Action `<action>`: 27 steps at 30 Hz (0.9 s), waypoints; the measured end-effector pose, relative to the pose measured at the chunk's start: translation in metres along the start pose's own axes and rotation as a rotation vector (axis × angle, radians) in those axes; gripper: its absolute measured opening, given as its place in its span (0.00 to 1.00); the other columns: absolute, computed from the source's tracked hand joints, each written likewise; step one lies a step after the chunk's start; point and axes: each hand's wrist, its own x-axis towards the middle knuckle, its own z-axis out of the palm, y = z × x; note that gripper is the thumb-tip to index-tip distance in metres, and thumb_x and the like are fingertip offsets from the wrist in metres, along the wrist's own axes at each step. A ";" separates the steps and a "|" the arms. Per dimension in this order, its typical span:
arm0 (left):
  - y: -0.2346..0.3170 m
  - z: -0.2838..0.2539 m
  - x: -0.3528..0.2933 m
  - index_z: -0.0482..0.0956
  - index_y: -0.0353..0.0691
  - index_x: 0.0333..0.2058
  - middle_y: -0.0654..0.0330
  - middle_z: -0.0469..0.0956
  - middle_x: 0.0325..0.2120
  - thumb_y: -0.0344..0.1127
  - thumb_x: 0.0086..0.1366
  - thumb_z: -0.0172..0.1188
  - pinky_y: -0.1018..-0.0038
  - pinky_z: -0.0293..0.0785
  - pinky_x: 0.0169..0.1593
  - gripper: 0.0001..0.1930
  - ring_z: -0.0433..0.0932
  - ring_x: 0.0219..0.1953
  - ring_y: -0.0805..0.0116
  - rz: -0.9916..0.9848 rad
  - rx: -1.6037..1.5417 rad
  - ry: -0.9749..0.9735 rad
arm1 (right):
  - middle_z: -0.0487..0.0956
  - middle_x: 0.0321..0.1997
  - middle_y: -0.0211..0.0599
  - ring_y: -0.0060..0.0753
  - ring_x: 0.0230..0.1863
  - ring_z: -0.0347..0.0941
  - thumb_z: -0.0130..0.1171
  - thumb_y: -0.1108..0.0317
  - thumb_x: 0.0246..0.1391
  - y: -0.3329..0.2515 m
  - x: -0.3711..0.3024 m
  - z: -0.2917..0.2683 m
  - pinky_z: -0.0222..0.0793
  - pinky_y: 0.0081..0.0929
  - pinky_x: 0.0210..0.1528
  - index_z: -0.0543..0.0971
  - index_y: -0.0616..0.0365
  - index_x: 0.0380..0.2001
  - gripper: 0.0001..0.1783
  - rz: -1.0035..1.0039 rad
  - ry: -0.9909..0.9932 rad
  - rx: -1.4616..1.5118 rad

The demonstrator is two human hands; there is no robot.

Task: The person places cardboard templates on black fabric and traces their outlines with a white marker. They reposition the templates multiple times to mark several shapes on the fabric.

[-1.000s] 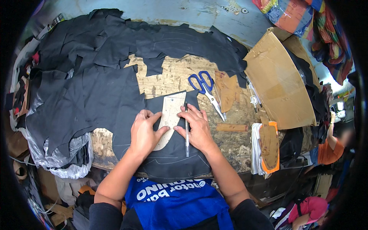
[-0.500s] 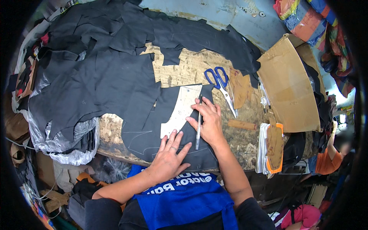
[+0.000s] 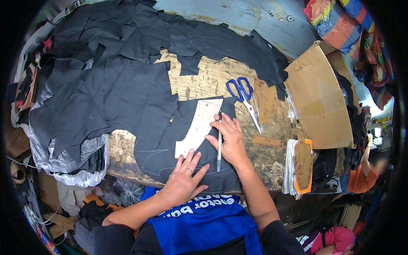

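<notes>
A white template [image 3: 199, 123] with a curved left edge lies on a dark piece of sheet material [image 3: 148, 148] that carries pale drawn outlines. My left hand [image 3: 185, 175] rests with fingers spread, its fingertips at the lower end of the template. Beside the template's right edge, my right hand [image 3: 229, 138] holds a slim pen [image 3: 219, 146] between thumb and fingers. The pen's dark end points away from me and its clear end toward me. Blue-handled scissors [image 3: 245, 100] lie beyond my right hand, with brown patterns [image 3: 266, 102] next to them.
Large dark sheets [image 3: 114, 89] cover the left and back of the worn wooden table [image 3: 212, 76]. An open cardboard box [image 3: 318, 102] stands at the right. Nearer is a stack of white and orange pieces [image 3: 291, 168] under a brown pattern. Another person [image 3: 365, 176] is at the far right.
The whole scene sits slightly lower in the picture. Both hands keep nearly the same pose, the left flat at the template and the right around the pen.
</notes>
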 end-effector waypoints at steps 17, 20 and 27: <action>-0.053 -0.074 0.108 0.64 0.52 0.60 0.57 0.60 0.63 0.30 0.51 0.56 0.34 0.47 0.60 0.34 0.56 0.66 0.57 0.163 0.187 -0.294 | 0.79 0.46 0.44 0.45 0.58 0.69 0.62 0.78 0.41 0.012 -0.012 -0.015 0.58 0.38 0.63 0.78 0.61 0.37 0.15 0.174 0.040 0.538; -0.044 -0.083 0.115 0.71 0.53 0.56 0.55 0.64 0.59 0.31 0.47 0.60 0.43 0.58 0.58 0.33 0.61 0.61 0.57 0.222 0.258 -0.399 | 0.79 0.42 0.42 0.32 0.50 0.74 0.55 0.82 0.51 0.019 -0.025 -0.006 0.66 0.28 0.54 0.76 0.64 0.36 0.08 0.392 0.414 0.850; -0.037 -0.091 0.113 0.78 0.53 0.49 0.59 0.69 0.52 0.34 0.43 0.67 0.58 0.66 0.52 0.28 0.66 0.54 0.63 0.316 0.388 -0.464 | 0.80 0.37 0.38 0.25 0.41 0.76 0.57 0.80 0.51 0.020 -0.027 -0.006 0.69 0.22 0.47 0.77 0.64 0.34 0.05 0.356 0.360 0.650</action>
